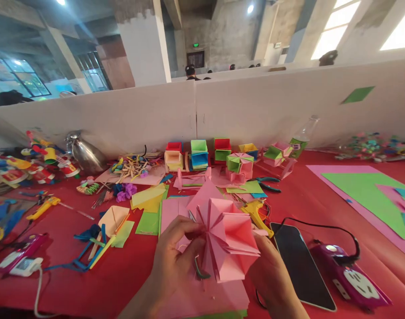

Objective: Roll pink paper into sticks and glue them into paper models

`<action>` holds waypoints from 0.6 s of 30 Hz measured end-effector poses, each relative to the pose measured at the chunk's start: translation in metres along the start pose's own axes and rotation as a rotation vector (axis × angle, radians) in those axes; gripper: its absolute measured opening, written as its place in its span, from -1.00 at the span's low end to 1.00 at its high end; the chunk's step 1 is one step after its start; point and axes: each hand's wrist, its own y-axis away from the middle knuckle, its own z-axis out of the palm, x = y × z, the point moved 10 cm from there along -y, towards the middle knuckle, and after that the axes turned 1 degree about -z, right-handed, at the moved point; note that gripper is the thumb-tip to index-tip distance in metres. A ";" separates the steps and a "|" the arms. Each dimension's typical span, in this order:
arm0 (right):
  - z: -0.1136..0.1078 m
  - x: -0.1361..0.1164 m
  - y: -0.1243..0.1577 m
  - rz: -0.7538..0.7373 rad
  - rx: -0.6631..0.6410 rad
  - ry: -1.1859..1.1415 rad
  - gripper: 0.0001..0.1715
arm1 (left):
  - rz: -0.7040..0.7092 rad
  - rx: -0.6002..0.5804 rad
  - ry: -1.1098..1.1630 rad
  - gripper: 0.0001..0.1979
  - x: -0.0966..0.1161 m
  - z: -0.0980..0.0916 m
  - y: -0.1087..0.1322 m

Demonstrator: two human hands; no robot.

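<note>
A pink folded-paper model (237, 235), made of open box-like cells fanning out from a pleated centre, is held up in front of me. My left hand (179, 252) pinches its left side between thumb and fingers. Against its right side my right hand (270, 270) is closed, its fingertips mostly hidden behind the paper. Below the model lie pink paper sheets (202, 299), with green edges showing underneath. A dark curved piece (201, 270) shows just by my left thumb; its kind I cannot make out. A yellow glue gun (255, 215) lies right behind the model.
A phone (303, 266) and a purple power strip (351, 277) lie at right. Behind stand coloured paper boxes (198, 155), pliers (268, 184) and a plastic bottle (303, 135). At left are a steel jug (86, 153), another glue gun (44, 208) and paper scraps. A white partition (129, 115) runs behind.
</note>
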 end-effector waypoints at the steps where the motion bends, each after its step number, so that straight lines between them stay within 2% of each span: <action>1: -0.001 0.004 0.000 0.044 0.003 -0.049 -0.80 | 0.000 -0.006 -0.017 -0.84 0.001 0.001 0.000; 3: 0.000 0.017 0.003 0.179 0.003 -0.204 -0.83 | -0.002 -0.022 -0.035 -0.85 0.002 0.001 0.000; 5: -0.001 0.020 0.005 0.224 0.018 -0.277 -0.84 | 0.000 -0.041 -0.034 -0.86 0.002 0.001 0.000; 11: -0.003 0.024 0.006 0.231 0.040 -0.264 -0.86 | -0.001 -0.092 -0.015 -0.87 0.002 0.003 0.000; 18: -0.002 0.025 0.009 0.279 0.058 -0.326 -0.90 | -0.117 -0.163 -0.022 -0.91 -0.010 0.008 0.002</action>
